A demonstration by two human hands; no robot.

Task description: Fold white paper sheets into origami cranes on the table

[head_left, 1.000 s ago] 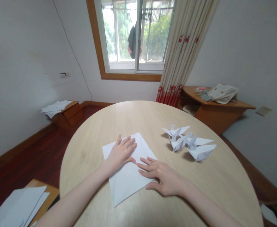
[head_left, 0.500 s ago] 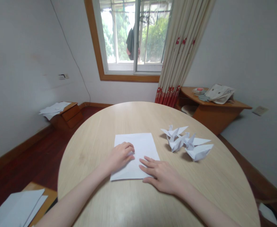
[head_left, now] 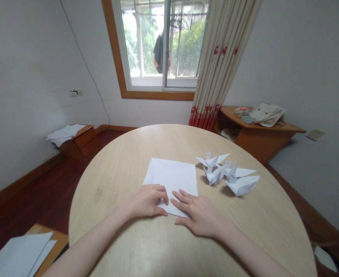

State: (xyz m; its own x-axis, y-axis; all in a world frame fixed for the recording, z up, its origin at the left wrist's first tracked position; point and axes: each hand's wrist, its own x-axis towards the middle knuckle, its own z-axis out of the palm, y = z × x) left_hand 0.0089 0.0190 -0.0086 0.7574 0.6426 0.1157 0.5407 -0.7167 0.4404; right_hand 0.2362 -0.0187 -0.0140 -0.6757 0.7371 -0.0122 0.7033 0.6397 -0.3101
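Note:
A white sheet of paper [head_left: 173, 177] lies flat on the round light-wood table [head_left: 146, 146] in front of me. My left hand [head_left: 148, 200] rests on the sheet's near left corner with its fingers curled, pinching the paper's edge. My right hand [head_left: 197, 213] lies flat on the near right part of the sheet, fingers stretched out and pointing left. Several folded white paper cranes [head_left: 229, 175] sit in a cluster to the right of the sheet, clear of both hands.
A stack of white paper [head_left: 19, 254] lies on a low wooden surface at the lower left. A small wooden cabinet with papers [head_left: 74, 138] stands by the left wall. A corner desk [head_left: 262, 130] with a bag stands at the right. A window and curtain are behind the table.
The sheet has turned clockwise from a skewed diamond to nearly square with me. My left hand has slid back to the near edge and curled its fingers; my right hand stayed flat.

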